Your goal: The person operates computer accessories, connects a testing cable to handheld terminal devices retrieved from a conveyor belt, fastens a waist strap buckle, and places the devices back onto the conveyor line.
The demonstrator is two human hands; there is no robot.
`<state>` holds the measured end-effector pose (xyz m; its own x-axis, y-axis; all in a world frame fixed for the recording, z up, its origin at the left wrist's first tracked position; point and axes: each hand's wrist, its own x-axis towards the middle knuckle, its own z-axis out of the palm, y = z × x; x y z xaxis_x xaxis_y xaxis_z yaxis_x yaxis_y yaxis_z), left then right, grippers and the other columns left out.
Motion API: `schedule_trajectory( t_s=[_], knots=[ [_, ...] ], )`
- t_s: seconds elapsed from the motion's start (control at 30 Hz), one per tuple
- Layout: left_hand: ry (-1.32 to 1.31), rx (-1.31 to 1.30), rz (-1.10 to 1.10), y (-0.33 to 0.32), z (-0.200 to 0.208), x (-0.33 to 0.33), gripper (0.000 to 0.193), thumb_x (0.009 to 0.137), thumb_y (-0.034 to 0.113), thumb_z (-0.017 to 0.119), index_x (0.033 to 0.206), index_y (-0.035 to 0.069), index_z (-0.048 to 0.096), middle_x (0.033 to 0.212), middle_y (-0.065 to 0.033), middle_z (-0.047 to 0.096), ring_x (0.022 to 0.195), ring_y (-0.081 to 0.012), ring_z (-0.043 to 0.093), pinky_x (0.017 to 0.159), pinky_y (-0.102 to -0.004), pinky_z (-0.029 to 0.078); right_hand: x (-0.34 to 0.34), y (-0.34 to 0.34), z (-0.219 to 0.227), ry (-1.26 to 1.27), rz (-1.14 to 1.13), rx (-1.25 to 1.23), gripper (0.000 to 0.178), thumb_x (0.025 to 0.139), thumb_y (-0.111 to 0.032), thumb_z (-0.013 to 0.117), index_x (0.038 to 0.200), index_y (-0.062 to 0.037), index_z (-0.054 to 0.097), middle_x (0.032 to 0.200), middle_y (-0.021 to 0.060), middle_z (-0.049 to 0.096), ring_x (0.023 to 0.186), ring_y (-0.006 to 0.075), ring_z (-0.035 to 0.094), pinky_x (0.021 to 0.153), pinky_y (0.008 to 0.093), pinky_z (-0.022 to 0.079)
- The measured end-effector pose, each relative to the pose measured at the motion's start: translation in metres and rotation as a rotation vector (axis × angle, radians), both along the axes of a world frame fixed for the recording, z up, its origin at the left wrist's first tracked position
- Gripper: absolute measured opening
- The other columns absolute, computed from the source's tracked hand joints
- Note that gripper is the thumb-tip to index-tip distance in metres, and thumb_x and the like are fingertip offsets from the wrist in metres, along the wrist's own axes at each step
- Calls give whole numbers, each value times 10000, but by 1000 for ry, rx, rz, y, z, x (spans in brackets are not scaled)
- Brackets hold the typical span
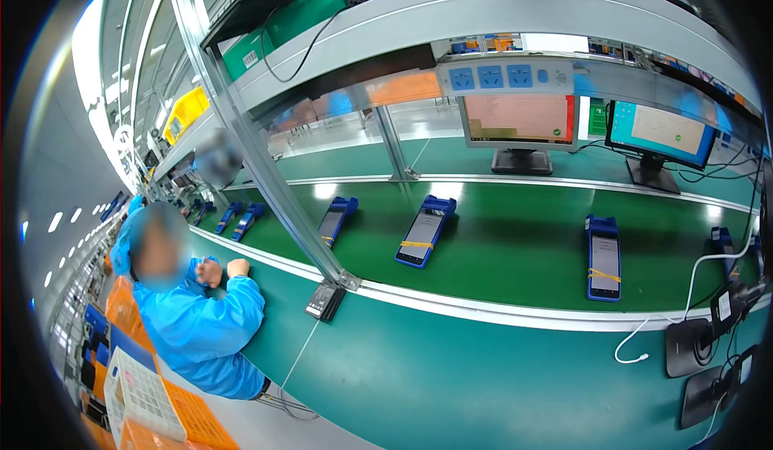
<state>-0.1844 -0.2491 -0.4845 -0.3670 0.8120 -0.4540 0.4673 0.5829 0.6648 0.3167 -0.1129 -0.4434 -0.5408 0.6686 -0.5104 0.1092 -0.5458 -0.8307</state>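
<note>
Neither my left hand nor my right hand shows in the head view. Several blue handheld terminals lie spaced out along a green conveyor belt (pixel 507 245). One terminal (pixel 423 233) rests near the middle, screen up, with a yellow band around its lower part. To its right lies another banded terminal (pixel 604 258). A third terminal (pixel 336 221) is partly hidden by a metal post. Across the near side runs a green worktop (pixel 451 369).
At the left a co-worker in a blue coat (pixel 197 329) sits with both hands at the worktop. A metal post (pixel 266 144) rises beside a small black box (pixel 324 301). Black stands (pixel 687 349) and a white cable (pixel 632 360) lie right. Two monitors (pixel 522 120) stand behind the belt.
</note>
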Motion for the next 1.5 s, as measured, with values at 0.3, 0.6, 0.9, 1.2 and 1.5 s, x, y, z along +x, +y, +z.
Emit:
schedule_trajectory(
  t_s=[0.3,0.6,0.9,1.2,1.5],
  knots=[
    [140,119,144,153,-48,-43,357,1026,121,597,1356,-6,552,1141,-142,680,1006,-209,656,885,-330,535,26,-4,-31,-89,-264,-263,405,1072,-387,577,851,-50,613,596,225,545,530,436,567,538,548,460],
    [169,112,204,201,-66,-46,317,1030,128,594,1319,2,560,1091,-130,676,954,-196,653,839,-322,534,53,-21,-45,-130,-441,-439,414,1074,-393,576,844,-51,613,584,222,537,520,433,562,532,547,458],
    [68,161,222,157,-61,-28,279,1034,135,591,1283,10,569,1042,-117,673,902,-183,649,794,-313,532,77,-52,-58,-127,-523,-530,423,1075,-399,574,838,-51,612,572,218,529,510,431,557,526,547,456],
    [-172,81,181,30,-41,32,243,1038,142,588,1246,18,578,992,-105,670,849,-169,645,749,-305,531,128,-121,-94,-79,-584,-696,432,1077,-405,573,831,-52,612,561,215,522,500,428,552,520,546,453],
    [-439,-137,132,-108,-40,83,208,1042,149,586,1210,26,586,942,-92,666,797,-156,641,703,-296,529,152,-180,-126,-204,-572,-585,401,1083,-373,614,866,-35,615,609,140,538,570,376,591,559,483,489]
  ],
)
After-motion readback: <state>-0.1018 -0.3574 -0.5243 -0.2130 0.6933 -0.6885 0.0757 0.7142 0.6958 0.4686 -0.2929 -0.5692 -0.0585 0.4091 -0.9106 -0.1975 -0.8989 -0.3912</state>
